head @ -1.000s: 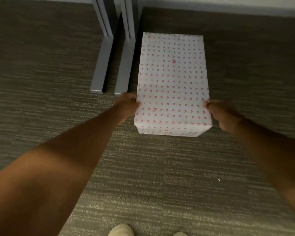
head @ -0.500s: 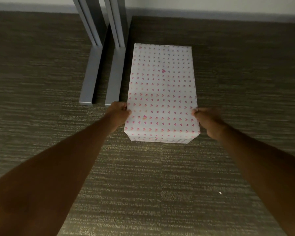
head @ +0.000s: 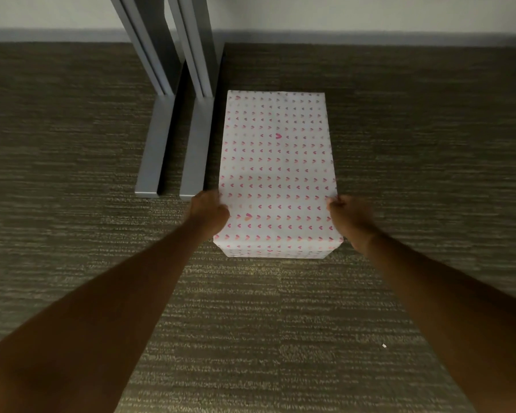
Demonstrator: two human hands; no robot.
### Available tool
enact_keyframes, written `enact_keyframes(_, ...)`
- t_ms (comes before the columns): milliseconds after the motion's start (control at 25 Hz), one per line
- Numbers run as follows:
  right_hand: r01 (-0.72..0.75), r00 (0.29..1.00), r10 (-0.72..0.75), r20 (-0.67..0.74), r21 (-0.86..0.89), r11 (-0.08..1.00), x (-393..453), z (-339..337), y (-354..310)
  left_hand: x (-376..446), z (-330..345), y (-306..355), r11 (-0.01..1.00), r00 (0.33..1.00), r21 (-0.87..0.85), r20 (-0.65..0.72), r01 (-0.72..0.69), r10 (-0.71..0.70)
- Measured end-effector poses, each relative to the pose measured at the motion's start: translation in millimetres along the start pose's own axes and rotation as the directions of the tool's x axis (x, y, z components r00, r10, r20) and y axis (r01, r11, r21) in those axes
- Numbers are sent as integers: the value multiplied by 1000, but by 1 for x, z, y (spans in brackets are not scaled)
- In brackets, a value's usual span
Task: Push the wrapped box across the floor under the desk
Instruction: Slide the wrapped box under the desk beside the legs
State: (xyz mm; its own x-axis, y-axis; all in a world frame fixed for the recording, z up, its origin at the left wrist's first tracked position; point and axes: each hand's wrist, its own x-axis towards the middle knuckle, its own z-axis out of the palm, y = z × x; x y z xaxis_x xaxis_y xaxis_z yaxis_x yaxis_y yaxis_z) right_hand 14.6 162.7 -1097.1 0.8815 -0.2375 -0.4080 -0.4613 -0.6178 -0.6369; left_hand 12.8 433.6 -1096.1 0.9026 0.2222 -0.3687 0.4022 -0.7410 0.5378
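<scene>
A box wrapped in white paper with small pink hearts lies flat on the grey-brown carpet, its long side pointing toward the wall. My left hand grips its near left edge and my right hand grips its near right edge, fingers curled against the sides. Just left of the box stand two grey metal desk legs with long flat feet. The desk top is out of view.
A pale wall with a grey baseboard runs across the back, beyond the box. Carpet stretches to the right of the box. A tiny white speck lies on the carpet at the near right.
The box sits farther from me, beside the desk legs, and my arms reach out longer. My view has tilted up, so more wall shows and my shoes have left the frame.
</scene>
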Motion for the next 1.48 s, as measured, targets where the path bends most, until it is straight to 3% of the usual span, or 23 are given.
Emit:
enact_keyframes(160,258,961,-275,-38,-240,936,-2,-1,-9,-8,-2,3,897,955,379,-93,-228,283)
enact_keyframes(240,354,909,-418,-9,-514,781,-3,-5,-21,-9,-4,13,833,936,479,-63,-277,347)
enact_keyframes(320,398,859,-511,29,-667,630,-7,-8,-35,-9,-7,23,774,917,551,-41,-312,398)
enact_keyframes(440,424,816,-573,77,-753,503,-12,-9,-52,-11,-15,35,690,881,632,-26,-352,473)
enact_keyframes(560,437,803,-587,104,-773,461,-14,-7,-65,-13,-23,39,660,869,664,-33,-351,494)
enact_keyframes(880,437,808,-580,102,-764,475,-13,-3,-70,-10,-29,40,665,872,657,-23,-356,489)
enact_keyframes(1040,432,812,-577,86,-755,494,-10,-2,-66,-11,-23,37,722,891,585,4,-371,454)
enact_keyframes(1200,382,885,-465,19,-599,703,-8,2,-53,-9,-14,27,858,948,426,-1,-287,317)
enact_keyframes(1320,238,965,-261,-33,-316,919,-3,3,-33,-1,-8,12,976,988,188,-81,-111,128)
enact_keyframes(1400,132,989,-139,-46,-126,983,0,3,-19,3,-3,3,997,997,54,-56,-51,54)
enact_keyframes(1480,58,997,-60,-49,-47,997,1,4,-8,6,-2,-3,999,1000,-48,-28,-15,14)
